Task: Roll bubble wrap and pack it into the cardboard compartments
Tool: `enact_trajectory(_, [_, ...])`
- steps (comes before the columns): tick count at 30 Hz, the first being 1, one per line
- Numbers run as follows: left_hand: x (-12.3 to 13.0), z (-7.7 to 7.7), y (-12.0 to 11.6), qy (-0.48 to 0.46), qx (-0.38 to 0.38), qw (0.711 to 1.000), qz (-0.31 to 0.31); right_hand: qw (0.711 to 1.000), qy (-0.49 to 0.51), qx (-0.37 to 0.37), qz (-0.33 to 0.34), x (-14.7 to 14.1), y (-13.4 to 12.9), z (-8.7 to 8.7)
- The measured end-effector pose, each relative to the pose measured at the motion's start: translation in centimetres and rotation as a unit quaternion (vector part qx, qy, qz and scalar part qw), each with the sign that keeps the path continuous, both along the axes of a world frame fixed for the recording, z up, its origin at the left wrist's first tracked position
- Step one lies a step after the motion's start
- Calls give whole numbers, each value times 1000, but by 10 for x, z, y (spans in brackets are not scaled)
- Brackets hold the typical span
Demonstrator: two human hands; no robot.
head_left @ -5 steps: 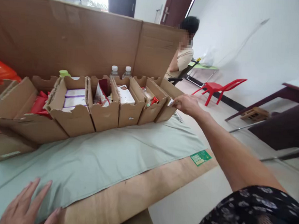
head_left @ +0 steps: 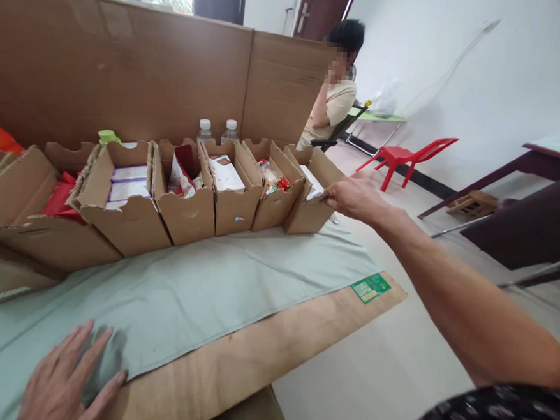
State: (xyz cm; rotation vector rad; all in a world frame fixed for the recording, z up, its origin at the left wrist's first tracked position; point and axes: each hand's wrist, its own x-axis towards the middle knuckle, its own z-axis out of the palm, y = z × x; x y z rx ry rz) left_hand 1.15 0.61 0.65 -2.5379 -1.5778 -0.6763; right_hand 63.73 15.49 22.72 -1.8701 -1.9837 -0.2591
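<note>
At the right end of a row of cardboard boxes, my right hand [head_left: 357, 196] is closed on the front upper corner of the last cardboard box [head_left: 312, 215]. A white item [head_left: 312, 181] shows inside that box; its kind I cannot make out. My left hand [head_left: 69, 374] lies with fingers spread on the pale green cloth [head_left: 198, 287], near the table's front edge. Left of the gripped box stands a box [head_left: 277, 211] with red and clear snack packets [head_left: 273, 179]. Beyond it, another box [head_left: 236, 212] holds a white carton [head_left: 227, 175].
Further left are boxes with purple-edged white packs [head_left: 129, 183] and a red package [head_left: 61, 196]. Two white-capped bottles [head_left: 204, 129] stand behind, before a tall cardboard panel [head_left: 150, 73]. A seated person [head_left: 338, 99] and a red chair [head_left: 411, 156] are beyond the table.
The rightmost box has shifted under my right hand, and more of its opening and white content shows. My view has moved slightly. My left hand stays spread on the cloth.
</note>
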Motion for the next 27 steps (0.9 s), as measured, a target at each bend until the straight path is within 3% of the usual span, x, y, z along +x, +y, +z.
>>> enact_trajectory(4, [15,2,-4,6,-4,1000,1,991,-75,-112,23,-42,-33,11])
enact_trajectory(7, [23,0,-8,10,-2,1000,2,983,-109,-145,36,-94,-35,19])
enact_trajectory(13, [25,-2,-19,21,-31,999,-20,984,-116,-129,46,-220,-5,42])
enact_trajectory(16, [25,2,-26,-19,-26,999,-5,991,-56,-72,101,-256,-12,64])
enact_trajectory(19, [29,8,-26,-68,-16,998,-3,983,78,54,160,-244,-37,80])
enact_trajectory(21, [39,15,-23,-102,-22,994,-14,971,155,134,120,-210,-57,75])
enact_trajectory(24, [68,34,-11,-152,-71,985,-40,931,294,213,-19,-146,-85,37])
enact_trajectory(27, [112,59,9,-197,-171,962,-78,902,377,195,-83,-103,-104,-30])
